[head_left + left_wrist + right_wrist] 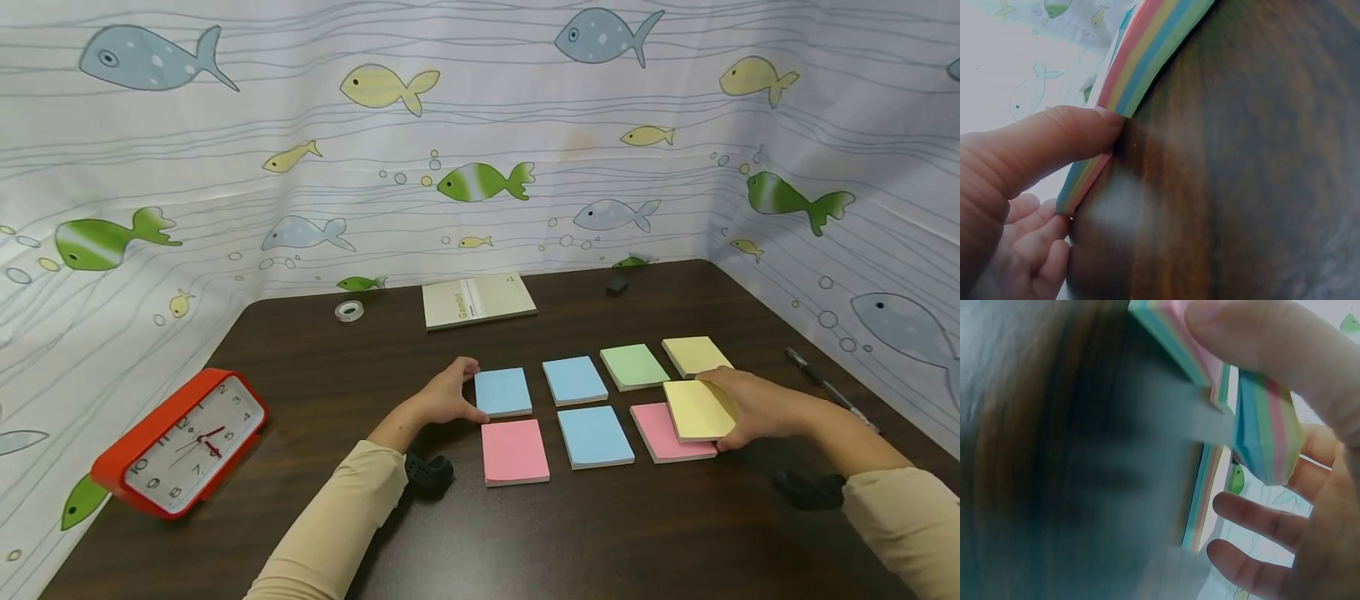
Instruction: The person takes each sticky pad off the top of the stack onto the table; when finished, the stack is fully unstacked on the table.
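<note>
My left hand (446,396) holds a blue sticky note pad (503,392) by its left side, thumb at the near corner and fingers at the far one. Just in front of that thumb lies a pink pad (515,451); the left wrist view shows its striped edge. With thumb and fingers, my right hand (757,407) grips a yellow sticky note pad (697,410), which is slightly tilted and overlaps a second pink pad (657,429). In the right wrist view the held pad's layered edge (1266,431) shows blue, green, pink and yellow bands.
Two more blue pads (575,380), a green pad (633,367) and another yellow pad (693,356) lie alongside. Behind are a notebook (480,300), a tape roll (348,311) and a small black block (617,285). A red clock (187,442) stands left; a pen (832,390) lies right.
</note>
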{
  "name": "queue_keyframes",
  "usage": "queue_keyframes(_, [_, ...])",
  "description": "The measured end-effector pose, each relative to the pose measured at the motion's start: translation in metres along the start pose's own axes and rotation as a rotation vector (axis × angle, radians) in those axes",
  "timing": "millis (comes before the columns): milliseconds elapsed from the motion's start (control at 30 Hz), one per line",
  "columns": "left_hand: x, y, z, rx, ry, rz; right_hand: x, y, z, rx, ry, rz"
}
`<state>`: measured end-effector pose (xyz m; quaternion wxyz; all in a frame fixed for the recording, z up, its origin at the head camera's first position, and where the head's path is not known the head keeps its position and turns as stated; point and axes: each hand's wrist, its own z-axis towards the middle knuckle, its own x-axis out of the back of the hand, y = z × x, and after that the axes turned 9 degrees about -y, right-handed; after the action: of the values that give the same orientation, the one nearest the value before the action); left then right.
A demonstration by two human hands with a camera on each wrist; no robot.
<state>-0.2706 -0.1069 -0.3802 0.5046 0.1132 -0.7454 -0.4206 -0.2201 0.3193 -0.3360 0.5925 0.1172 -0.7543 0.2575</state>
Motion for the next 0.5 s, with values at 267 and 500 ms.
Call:
queue_keyframes(267, [-0.003, -0.001, -0.002, -0.006, 0.003, -0.012, 0.003, 0.017, -0.013, -0.072, -0.086, 0.03])
queue_keyframes(500, [-0.002, -0.002, -0.002, -0.029, 0.003, -0.012, 0.001, 0.037, -0.02, -0.074, -0.089, 0.004])
